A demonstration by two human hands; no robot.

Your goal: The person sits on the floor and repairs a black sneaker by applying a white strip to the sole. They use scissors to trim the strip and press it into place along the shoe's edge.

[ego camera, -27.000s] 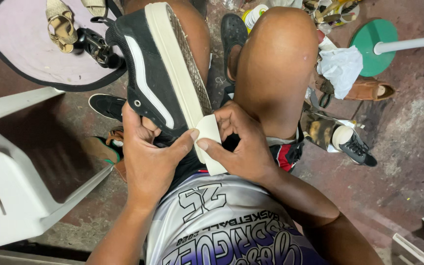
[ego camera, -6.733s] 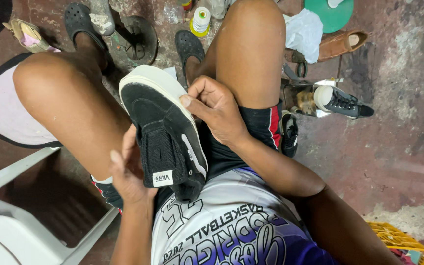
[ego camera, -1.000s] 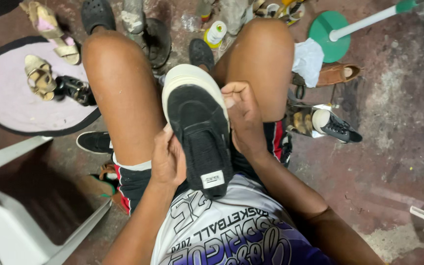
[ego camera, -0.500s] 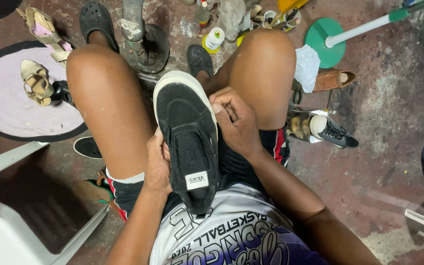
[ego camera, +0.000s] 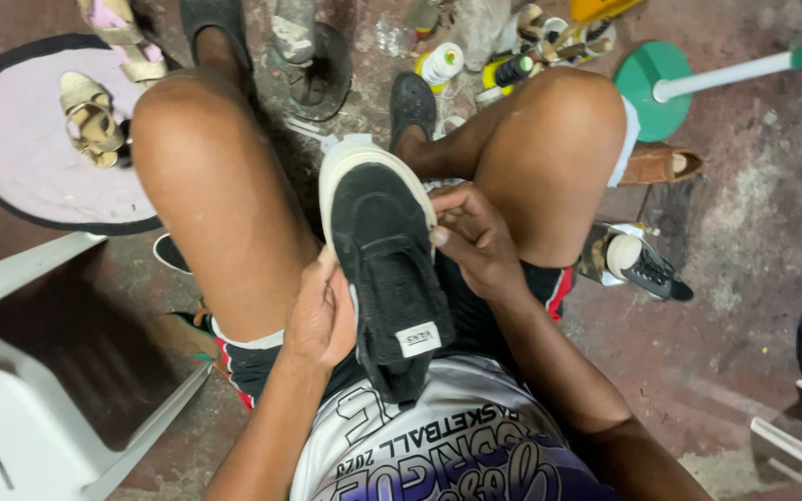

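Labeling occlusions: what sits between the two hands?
In the head view, the black sneaker with its white sole lies between them; the left hand grips one side, and the right hand the other.

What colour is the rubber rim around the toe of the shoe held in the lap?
White, against a black upper, on the shoe; the head view shows it clearly.

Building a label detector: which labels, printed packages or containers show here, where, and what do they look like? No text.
Small white rectangular tag: sewn on the tongue of the black suede sneaker with white rubber sole, held between left hand and right hand.
White round bottle with yellow band: on the floor past the knees, lying tilted.
Printed lettering panel: white and purple jersey front, bottom of view.
No signs or screens.
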